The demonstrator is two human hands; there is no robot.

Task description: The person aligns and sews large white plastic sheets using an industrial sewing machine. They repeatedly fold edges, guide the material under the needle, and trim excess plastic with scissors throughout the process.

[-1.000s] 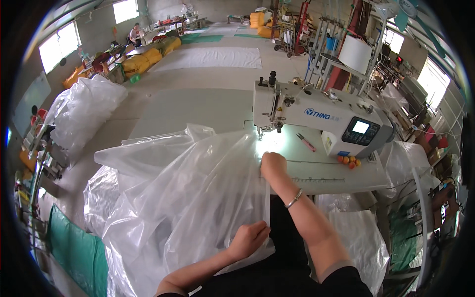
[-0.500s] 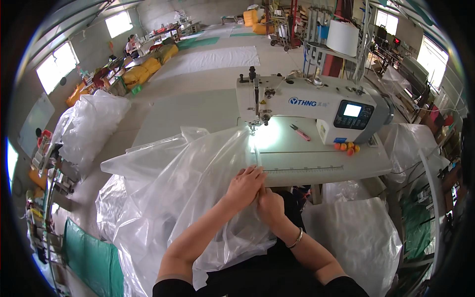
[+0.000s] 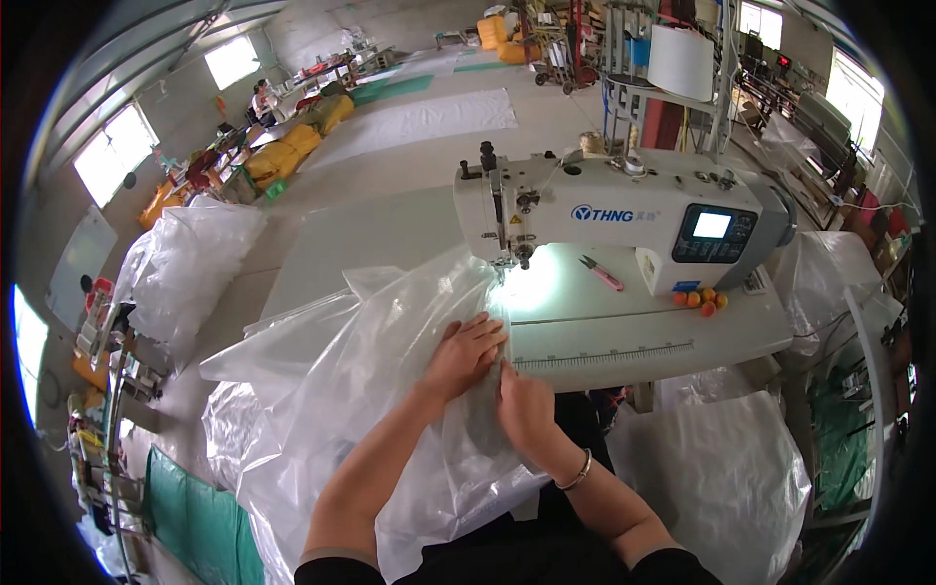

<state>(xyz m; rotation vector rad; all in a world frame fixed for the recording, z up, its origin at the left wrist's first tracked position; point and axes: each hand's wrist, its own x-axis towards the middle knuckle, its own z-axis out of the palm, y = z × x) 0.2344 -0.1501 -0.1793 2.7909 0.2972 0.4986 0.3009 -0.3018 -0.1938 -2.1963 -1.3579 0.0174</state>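
"At the sewing machine [image 3: 614, 210], how do the two hands stand?"

"The left hand [image 3: 466, 359] lies palm down on a clear plastic sheet [image 3: 302, 409], fingers stretched and close together. I record its grip as open. The right hand [image 3: 524, 409] is just beside it, nearer the body, fingers curled; its grip is closed on the sheet's right-hand edge. A bracelet [image 3: 577, 470] circles the right wrist."

"And the sheet's position?"

"Gathered in folds on the left part of the worktop [image 3: 585, 336], and hanging over the front toward the person's lap. Its far corner reaches the needle area under the machine's head, where the lamp glare is strong. Whether the needle is through it, I cannot tell."

"Other items on the worktop?"

"Pink-handled snips [image 3: 603, 273] lie to the right of the needle, blades pointing away from the person. Several small orange and red fruits [image 3: 704, 300] sit together by the machine's base. The machine's screen [image 3: 713, 225] is lit."

"And around it?"

"A heap of clear plastic [image 3: 190, 283] to the left, a green sheet [image 3: 200, 517] low on the same side, and a large white spool [image 3: 681, 63] behind the machine. Far off at left, another person [image 3: 261, 102] is seated."
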